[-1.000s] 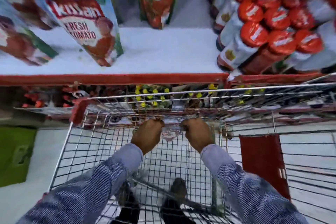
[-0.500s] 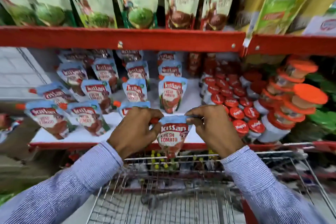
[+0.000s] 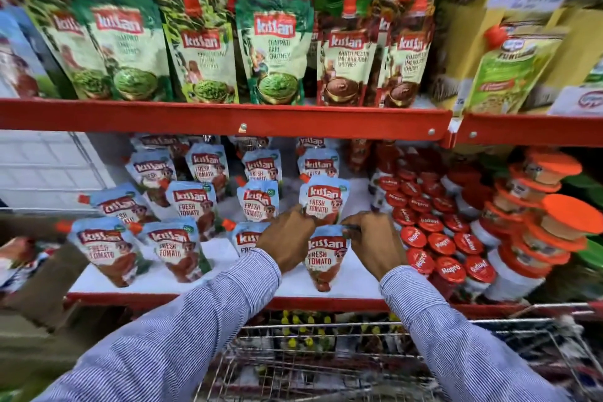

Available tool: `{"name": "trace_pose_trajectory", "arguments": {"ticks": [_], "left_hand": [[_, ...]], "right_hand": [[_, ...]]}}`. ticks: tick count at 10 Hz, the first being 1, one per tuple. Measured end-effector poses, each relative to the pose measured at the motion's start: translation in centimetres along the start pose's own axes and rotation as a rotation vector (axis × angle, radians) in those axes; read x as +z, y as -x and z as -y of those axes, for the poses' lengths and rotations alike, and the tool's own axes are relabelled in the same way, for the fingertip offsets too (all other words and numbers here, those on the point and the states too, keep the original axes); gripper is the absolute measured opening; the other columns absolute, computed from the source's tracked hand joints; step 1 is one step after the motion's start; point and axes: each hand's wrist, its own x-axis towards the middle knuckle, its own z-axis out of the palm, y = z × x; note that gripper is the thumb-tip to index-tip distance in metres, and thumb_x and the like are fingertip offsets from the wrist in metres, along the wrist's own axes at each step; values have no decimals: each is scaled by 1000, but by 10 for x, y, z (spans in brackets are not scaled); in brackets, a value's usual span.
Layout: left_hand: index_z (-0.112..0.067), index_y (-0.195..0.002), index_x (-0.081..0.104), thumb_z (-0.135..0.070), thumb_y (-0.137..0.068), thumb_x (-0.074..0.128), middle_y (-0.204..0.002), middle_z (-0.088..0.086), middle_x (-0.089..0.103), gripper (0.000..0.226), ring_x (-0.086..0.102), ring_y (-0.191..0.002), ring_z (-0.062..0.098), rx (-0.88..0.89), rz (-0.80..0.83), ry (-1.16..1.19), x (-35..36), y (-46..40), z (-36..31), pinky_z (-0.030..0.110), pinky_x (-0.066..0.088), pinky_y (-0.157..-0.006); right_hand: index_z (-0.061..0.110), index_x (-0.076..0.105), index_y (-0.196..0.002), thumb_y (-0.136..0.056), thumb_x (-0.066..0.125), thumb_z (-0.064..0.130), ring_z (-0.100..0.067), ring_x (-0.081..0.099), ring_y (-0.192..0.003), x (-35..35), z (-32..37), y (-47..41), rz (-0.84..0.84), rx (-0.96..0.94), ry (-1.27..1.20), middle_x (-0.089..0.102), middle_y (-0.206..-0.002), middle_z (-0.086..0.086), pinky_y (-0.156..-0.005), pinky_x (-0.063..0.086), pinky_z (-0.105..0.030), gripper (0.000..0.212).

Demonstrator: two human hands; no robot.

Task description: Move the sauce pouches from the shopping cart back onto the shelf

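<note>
Blue-topped tomato pouch (image 3: 323, 258) stands upright at the white shelf (image 3: 222, 251) front, pinched by us.
Our left hand (image 3: 287, 238) and right hand (image 3: 375, 243) clamp its top corners; sister pouches (image 3: 176, 248) crowd left and behind, red-capped jars (image 3: 440, 245) press right, cart (image 3: 326, 362) below.

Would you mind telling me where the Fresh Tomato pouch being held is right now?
The light-blue Fresh Tomato sauce pouch stands at the white lower shelf's front, held between the left hand and right hand, beside red-capped jars.
</note>
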Motion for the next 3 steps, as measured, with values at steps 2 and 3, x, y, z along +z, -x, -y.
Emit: {"name": "trace_pose_trajectory", "arguments": {"ticks": [2,3], "left_hand": [[-12,-123,61,4,-84,57,-113,18,65,42,64,-101,36,15,-27,3,-7,3,0,43,60,-78],[-5,-125,59,1,-87,60,-120,19,65,39,57,-109,36,34,-73,43,-34,11,-10,42,55,-84]], "right_hand": [[19,72,-101,-79,62,5,-29,69,-83,-10,2,1,58,-28,-74,75,-98,-12,-75,57,-36,28],[16,68,-111,-82,69,10,-27,66,-98,-19,-1,14,-42,-56,-140,72,-112,-9,-85,49,-30,30]]}}
